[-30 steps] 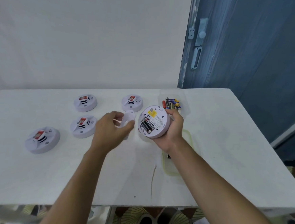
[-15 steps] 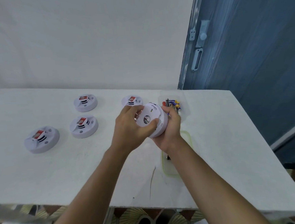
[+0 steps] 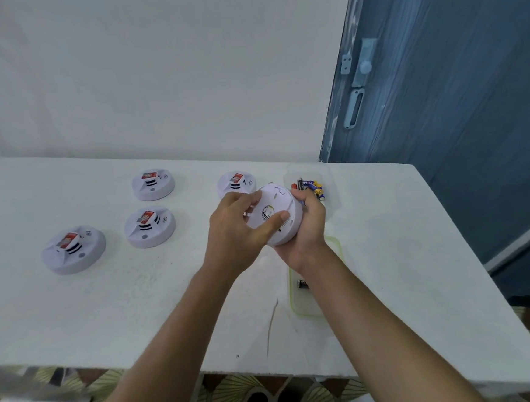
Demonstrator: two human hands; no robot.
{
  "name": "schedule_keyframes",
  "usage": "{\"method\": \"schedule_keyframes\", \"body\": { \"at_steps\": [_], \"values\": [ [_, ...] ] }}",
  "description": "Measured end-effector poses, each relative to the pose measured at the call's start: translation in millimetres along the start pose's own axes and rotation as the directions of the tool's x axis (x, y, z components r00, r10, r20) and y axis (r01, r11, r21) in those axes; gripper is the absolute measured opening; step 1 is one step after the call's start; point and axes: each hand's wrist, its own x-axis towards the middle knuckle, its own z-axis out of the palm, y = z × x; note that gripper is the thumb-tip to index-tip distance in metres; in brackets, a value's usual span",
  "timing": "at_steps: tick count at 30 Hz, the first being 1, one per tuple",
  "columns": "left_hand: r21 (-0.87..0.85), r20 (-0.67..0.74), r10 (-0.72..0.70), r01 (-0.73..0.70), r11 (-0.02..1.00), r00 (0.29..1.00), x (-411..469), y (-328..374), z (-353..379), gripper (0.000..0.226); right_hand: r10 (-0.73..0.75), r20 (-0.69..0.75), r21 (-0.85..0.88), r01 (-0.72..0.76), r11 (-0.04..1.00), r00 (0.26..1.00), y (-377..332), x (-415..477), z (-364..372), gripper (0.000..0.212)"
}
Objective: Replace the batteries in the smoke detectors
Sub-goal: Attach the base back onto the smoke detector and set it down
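**Closing a smoke detector after battery exchange.** The right grip [image 3: 310, 229] cradles the held smoke detector [image 3: 292, 232] from below and behind, with its fingers curled round the rim. It holds the unit clear of the counter [image 3: 123, 307], just in front of the clear box of batteries [image 3: 312, 188]. The left grip [image 3: 234, 235] is clenched on the back cover [image 3: 276, 200] — fingers across its upper edge, thumb across its lower face. The cover lies flat against the body, so the step in hand is judged to be seating and locking it; whether it has latched cannot be told.

To do this well, the right grip should be firm so that the body cannot turn. The cover should be pressed evenly so that no edge rides up, then turned with the left grip until its tabs catch — without forcing, since a skewed cover would likely jam.

Four other smoke detectors [image 3: 150, 227] rest face up on the counter to the left, well apart from both grips. A shallow tray [image 3: 305, 307] beside the right forearm holds one loose battery [image 3: 302, 283].
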Motion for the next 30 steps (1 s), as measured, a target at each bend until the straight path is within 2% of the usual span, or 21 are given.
{"method": "schedule_keyframes", "body": {
  "at_steps": [6,11,16,22,30],
  "values": [
    [-0.073,-0.004,-0.075,0.075,0.995,0.997,-2.6,0.1,3.3,0.056,0.009,-0.011,-0.006,-0.009,1.0,1.0,0.3,-0.2,3.8,0.052],
    [-0.115,-0.018,-0.078,0.076,0.99,0.997,-3.9,-0.3,5.8,0.062,0.041,-0.011,0.013,-0.041,0.999,0.999,-0.8,1.5,5.6,0.05],
    [-0.064,0.062,-0.006,0.01,0.998,0.998,-3.9,-5.3,4.3,0.071,0.098,-0.033,-0.014,-0.099,0.995,0.995,-2.9,1.7,1.8,0.049],
    [-0.029,0.16,0.056,-0.052,0.998,0.985,-1.9,-9.3,1.7,0.069,0.166,-0.047,-0.045,-0.168,0.985,0.985,-6.2,2.2,-1.3,0.05],
    [-0.035,0.214,0.089,-0.083,0.996,0.973,0.5,-11.3,-0.6,0.067,0.202,-0.046,-0.046,-0.204,0.978,0.978,-12.8,2.0,-5.4,0.051]
  ]
}}
